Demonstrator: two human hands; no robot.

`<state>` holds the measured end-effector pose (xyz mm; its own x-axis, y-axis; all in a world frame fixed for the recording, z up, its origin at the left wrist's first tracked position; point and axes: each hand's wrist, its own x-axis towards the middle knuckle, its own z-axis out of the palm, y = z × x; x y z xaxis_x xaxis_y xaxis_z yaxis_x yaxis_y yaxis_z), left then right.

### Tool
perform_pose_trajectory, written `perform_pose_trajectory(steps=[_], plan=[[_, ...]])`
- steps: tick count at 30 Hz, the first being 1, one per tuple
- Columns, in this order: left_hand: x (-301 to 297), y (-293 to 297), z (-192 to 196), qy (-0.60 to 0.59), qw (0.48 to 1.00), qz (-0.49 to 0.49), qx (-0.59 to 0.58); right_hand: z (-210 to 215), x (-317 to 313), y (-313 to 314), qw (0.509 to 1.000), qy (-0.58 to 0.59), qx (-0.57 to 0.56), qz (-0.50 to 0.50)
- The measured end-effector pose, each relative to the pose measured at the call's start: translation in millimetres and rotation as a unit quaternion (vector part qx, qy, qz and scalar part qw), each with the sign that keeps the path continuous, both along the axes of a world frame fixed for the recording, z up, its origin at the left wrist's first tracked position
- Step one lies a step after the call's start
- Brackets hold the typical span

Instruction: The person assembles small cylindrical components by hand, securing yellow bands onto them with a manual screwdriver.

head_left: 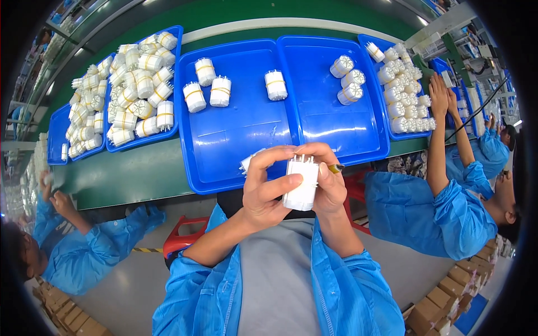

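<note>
Both my hands are closed on one white plastic bundle [301, 193], held upright over the near edge of the trays, with thin prongs sticking up from its top. My left hand [268, 187] wraps its left side, thumb across the front. On its other side my right hand [332, 187] grips it; a small yellow-and-black object [336, 168] shows by those fingers, its kind unclear. Behind my left hand, another white bundle [250, 161] lies partly hidden in the blue tray [246, 134]. Farther back in that tray stand several banded bundles [220, 91].
A second blue tray [336, 123] to the right holds three bundles [352, 78]. Piled trays of white bundles [140, 84] stand left, and another filled tray [403, 95] far right. Co-workers in blue sit on both sides; one person's hands [440, 95] reach beside the right tray.
</note>
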<state>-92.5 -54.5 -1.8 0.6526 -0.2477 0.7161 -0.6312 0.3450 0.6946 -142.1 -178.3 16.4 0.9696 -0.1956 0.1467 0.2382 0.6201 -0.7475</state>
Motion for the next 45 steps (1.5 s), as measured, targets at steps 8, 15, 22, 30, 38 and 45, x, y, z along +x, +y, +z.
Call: perform_pose_trajectory(steps=[8, 15, 22, 30, 38, 45], plan=[[6, -1, 9, -0.121, 0.986, 0.096, 0.062, -13, 5, -5, 0.998, -0.027, -0.003, 0.049], [8, 2, 16, -0.149, 0.970, 0.146, 0.125, -19, 10, -3, 0.987, 0.016, 0.093, 0.131], [7, 8, 26, -0.122, 0.968, 0.130, 0.176, -32, 7, 4, 0.962, 0.088, 0.195, 0.168], [10, 15, 29, -0.083, 0.965, 0.141, 0.203, -16, 8, 10, 0.973, 0.166, 0.103, 0.120], [16, 22, 40, 0.068, 0.970, 0.088, 0.216, -7, 3, 9, 0.970, 0.212, 0.019, 0.121], [16, 26, 34, 0.198, 0.959, 0.023, 0.203, 7, 4, 7, 0.965, 0.240, -0.022, 0.102]])
